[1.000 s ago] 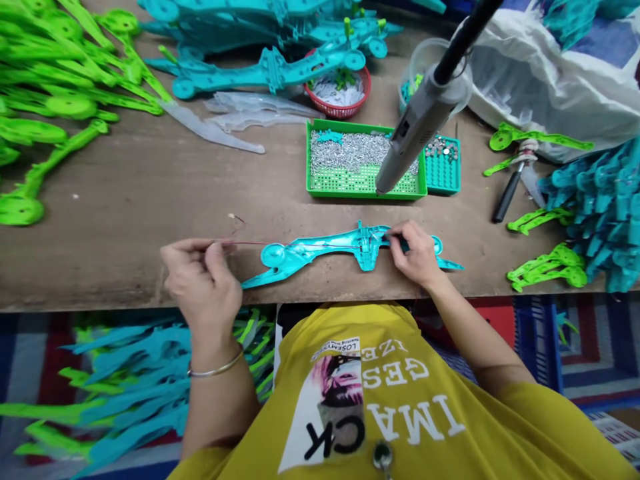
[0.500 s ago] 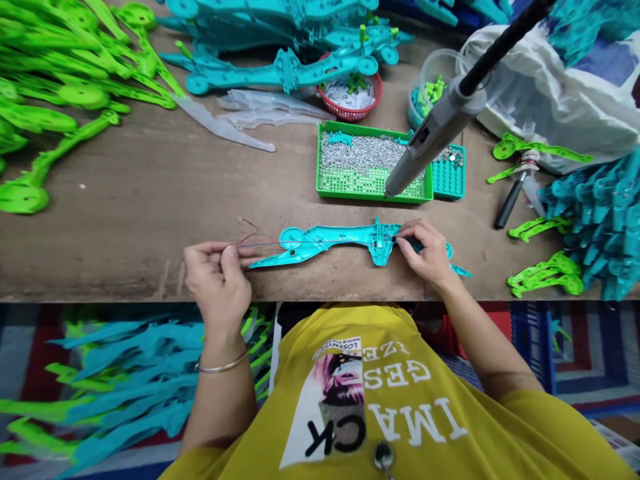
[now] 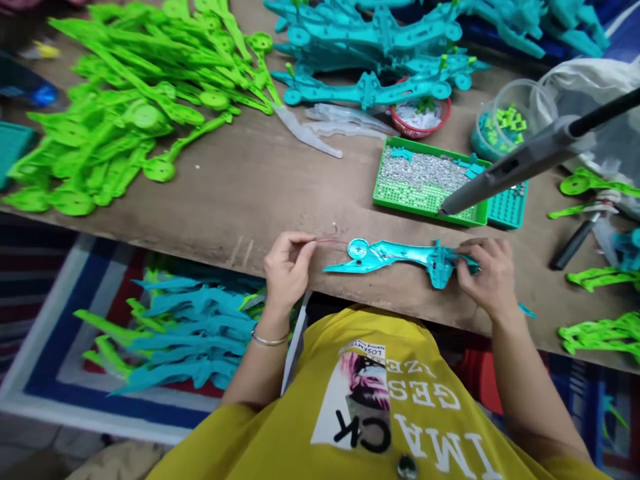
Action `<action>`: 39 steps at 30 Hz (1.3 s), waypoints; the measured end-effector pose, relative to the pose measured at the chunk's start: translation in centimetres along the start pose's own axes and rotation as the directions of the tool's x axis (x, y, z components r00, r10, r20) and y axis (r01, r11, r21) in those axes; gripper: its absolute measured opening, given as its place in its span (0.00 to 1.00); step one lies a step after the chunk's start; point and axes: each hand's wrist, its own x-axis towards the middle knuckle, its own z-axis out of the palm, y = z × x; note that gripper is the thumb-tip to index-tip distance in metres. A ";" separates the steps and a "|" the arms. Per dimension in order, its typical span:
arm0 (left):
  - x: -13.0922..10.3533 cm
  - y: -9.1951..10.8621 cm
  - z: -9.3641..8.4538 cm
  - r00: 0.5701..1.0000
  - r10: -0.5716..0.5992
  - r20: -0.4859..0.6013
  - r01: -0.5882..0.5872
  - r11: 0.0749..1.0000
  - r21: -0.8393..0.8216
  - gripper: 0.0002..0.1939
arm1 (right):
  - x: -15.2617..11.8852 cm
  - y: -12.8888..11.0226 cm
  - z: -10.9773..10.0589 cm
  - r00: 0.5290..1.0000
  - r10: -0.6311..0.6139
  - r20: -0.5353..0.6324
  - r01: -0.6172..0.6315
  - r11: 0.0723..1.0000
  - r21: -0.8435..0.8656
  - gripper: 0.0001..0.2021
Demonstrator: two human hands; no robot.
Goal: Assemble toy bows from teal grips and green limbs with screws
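Observation:
A long turquoise plastic part [image 3: 400, 253] lies near the table's front edge, its hollow inner side facing up. Thin wires [image 3: 330, 239] run from its left end to my left hand [image 3: 289, 270], which is closed in a pinch on them, just left of the part. My right hand [image 3: 487, 273] is closed over the part's right portion, beside the raised cross-piece. The fingertips grip there, and the hand covers most of that end; only a turquoise tip shows beyond the wrist. Whether a wire is also between the right fingers I cannot make out.
A hanging grey electric screwdriver [image 3: 515, 167] points down at a green tray [image 3: 425, 213] of small screws. Behind stand a red basket [image 3: 420, 130] and a clear tub [image 3: 525, 107]. Lime-green parts [image 3: 145, 117] pile at left; turquoise parts [image 3: 370, 90] stack at the back.
The camera view has turned, so the table appears tilted and shifted right. Both hands keep their grips on the wires and the turquoise part, which still lies in front of me.

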 end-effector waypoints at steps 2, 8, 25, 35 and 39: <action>0.0 0.3 0.3 0.996 0.071 -0.056 -0.074 0.995 -0.065 0.05 | 1.2 -2.4 0.0 0.998 -0.038 -0.043 0.041 0.996 0.073 0.04; 0.0 1.7 1.2 0.992 0.121 -0.023 -0.122 0.955 -0.269 0.03 | 5.9 -11.6 4.9 0.979 -0.141 0.146 0.062 0.893 0.445 0.17; 21.2 -6.7 -13.7 0.991 0.072 -0.113 0.024 0.733 0.680 0.17 | 6.2 -9.9 2.9 0.985 0.150 0.086 -0.173 0.885 0.433 0.05; 17.2 -4.4 -9.4 0.987 -0.157 -0.038 0.139 0.703 0.698 0.04 | 6.6 -7.8 5.8 0.976 0.200 0.089 -0.219 0.886 0.408 0.06; 13.4 -1.4 -6.8 0.984 -0.163 0.068 0.089 0.788 0.610 0.08 | 6.4 -7.9 8.2 0.978 0.174 0.113 -0.205 0.892 0.403 0.06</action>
